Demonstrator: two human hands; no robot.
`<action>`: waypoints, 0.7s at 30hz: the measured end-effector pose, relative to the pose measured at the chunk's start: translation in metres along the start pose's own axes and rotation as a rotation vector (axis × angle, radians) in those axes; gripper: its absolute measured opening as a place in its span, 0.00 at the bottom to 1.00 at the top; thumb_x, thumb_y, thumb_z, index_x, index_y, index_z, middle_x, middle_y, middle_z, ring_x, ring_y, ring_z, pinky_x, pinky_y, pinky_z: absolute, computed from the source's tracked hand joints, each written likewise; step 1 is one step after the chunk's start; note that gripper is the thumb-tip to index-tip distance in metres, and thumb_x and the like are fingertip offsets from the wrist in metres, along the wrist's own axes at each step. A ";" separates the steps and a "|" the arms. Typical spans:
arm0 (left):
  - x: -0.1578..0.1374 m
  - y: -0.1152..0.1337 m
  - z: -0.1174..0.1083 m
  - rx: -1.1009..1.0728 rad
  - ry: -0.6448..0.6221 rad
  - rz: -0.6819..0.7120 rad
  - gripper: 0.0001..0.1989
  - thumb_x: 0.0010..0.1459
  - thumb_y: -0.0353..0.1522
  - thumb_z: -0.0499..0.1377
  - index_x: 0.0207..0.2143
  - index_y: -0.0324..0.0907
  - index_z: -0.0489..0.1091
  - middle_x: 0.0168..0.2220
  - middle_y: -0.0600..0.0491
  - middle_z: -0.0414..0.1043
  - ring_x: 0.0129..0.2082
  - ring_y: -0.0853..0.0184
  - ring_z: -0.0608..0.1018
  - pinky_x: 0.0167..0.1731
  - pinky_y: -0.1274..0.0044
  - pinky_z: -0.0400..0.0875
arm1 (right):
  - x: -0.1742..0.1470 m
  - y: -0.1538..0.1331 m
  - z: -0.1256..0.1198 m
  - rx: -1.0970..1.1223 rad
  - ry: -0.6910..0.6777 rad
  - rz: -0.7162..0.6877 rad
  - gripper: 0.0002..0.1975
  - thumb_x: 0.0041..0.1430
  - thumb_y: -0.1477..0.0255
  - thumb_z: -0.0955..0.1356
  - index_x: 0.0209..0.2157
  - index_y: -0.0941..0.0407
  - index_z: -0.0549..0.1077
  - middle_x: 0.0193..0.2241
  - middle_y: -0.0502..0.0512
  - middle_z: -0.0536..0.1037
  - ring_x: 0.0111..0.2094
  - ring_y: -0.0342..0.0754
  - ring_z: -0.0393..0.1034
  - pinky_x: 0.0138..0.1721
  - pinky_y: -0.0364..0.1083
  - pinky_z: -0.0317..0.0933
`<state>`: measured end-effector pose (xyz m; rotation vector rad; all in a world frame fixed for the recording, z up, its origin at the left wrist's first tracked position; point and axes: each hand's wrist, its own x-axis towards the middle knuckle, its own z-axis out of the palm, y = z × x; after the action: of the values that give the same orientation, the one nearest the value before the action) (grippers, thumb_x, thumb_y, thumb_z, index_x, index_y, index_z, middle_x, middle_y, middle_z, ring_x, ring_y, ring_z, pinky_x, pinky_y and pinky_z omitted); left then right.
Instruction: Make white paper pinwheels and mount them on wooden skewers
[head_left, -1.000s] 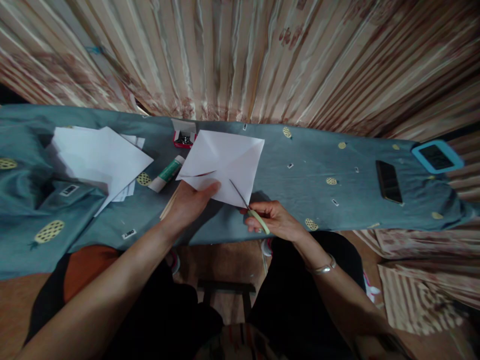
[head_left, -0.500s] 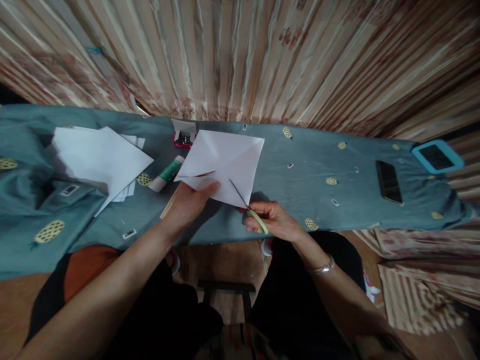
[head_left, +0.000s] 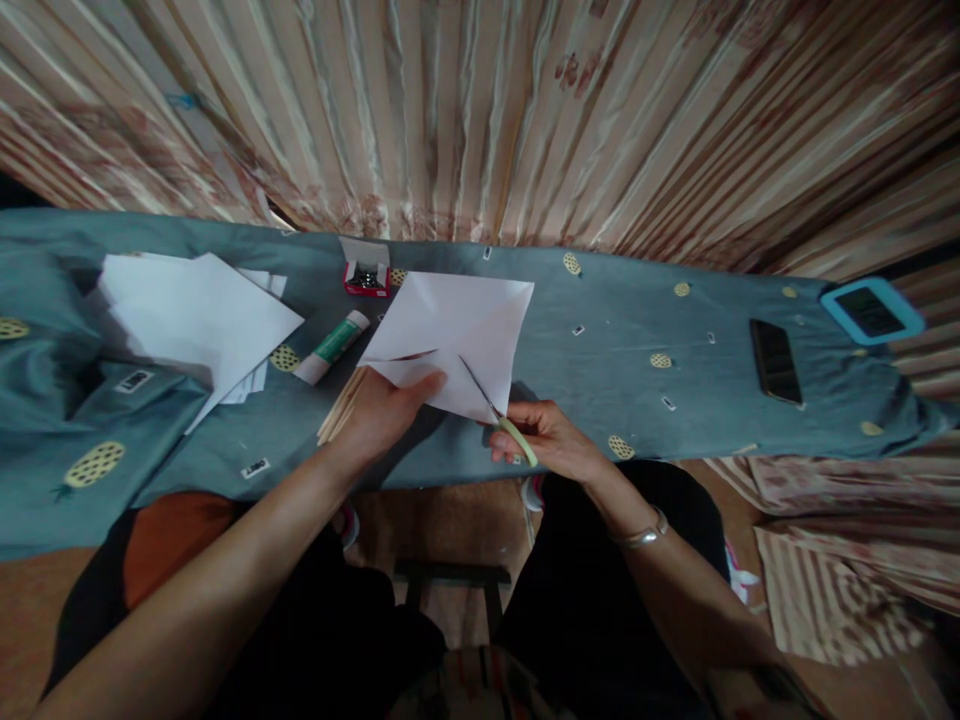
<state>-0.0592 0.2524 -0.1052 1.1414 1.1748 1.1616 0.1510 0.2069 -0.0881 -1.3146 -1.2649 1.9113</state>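
A white square sheet of paper (head_left: 469,315) with crease lines is held above the cloth, one slit running in from its left corner. My left hand (head_left: 386,405) pinches its lower left edge, thumb on top and fingers hidden beneath. At the lower right corner, my right hand (head_left: 544,437) grips scissors (head_left: 515,440) by their pale green handles. One dark blade lies over the paper, pointing to its middle; the other blade is hidden under the sheet. Several thin wooden sticks (head_left: 341,408) lie beside my left wrist.
A glue stick (head_left: 331,348) and an open red box of small metal pieces (head_left: 367,278) are left of the paper. Further left is a stack of white paper (head_left: 195,310). A phone (head_left: 776,360) and a blue-framed device (head_left: 874,310) lie right on the patterned cloth (head_left: 622,310).
The paper and my left hand have shifted slightly right and toward me, baring more of the sticks. The scissors stay at the lower right corner.
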 end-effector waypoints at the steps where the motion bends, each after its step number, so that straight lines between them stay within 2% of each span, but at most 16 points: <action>1: 0.000 0.001 0.000 0.003 0.002 -0.001 0.23 0.47 0.37 0.67 0.47 0.41 0.71 0.42 0.48 0.78 0.51 0.52 0.77 0.58 0.58 0.66 | 0.000 0.000 0.000 0.003 0.001 0.002 0.22 0.40 0.55 0.79 0.29 0.58 0.77 0.21 0.45 0.74 0.22 0.36 0.64 0.24 0.38 0.61; 5: 0.000 0.001 0.001 0.009 -0.004 0.015 0.23 0.47 0.37 0.67 0.47 0.42 0.71 0.42 0.48 0.78 0.51 0.52 0.77 0.59 0.57 0.64 | 0.000 0.000 0.000 -0.018 0.007 0.000 0.19 0.43 0.56 0.78 0.28 0.58 0.77 0.21 0.46 0.74 0.22 0.37 0.65 0.25 0.39 0.62; 9: 0.000 0.000 0.002 -0.026 -0.015 0.030 0.21 0.49 0.38 0.66 0.45 0.43 0.71 0.43 0.48 0.78 0.51 0.54 0.76 0.60 0.56 0.63 | 0.000 0.001 0.001 -0.005 0.027 0.004 0.19 0.43 0.58 0.79 0.31 0.57 0.79 0.20 0.46 0.74 0.22 0.37 0.67 0.25 0.39 0.62; 21: -0.001 0.000 0.000 0.014 0.004 0.028 0.19 0.47 0.38 0.67 0.42 0.43 0.72 0.42 0.48 0.78 0.49 0.52 0.77 0.57 0.59 0.67 | 0.002 0.003 0.001 -0.023 0.043 0.000 0.21 0.41 0.56 0.79 0.31 0.57 0.79 0.20 0.46 0.75 0.22 0.37 0.67 0.26 0.39 0.64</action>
<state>-0.0588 0.2519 -0.1050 1.1706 1.1749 1.1786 0.1493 0.2064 -0.0914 -1.3598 -1.2699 1.8633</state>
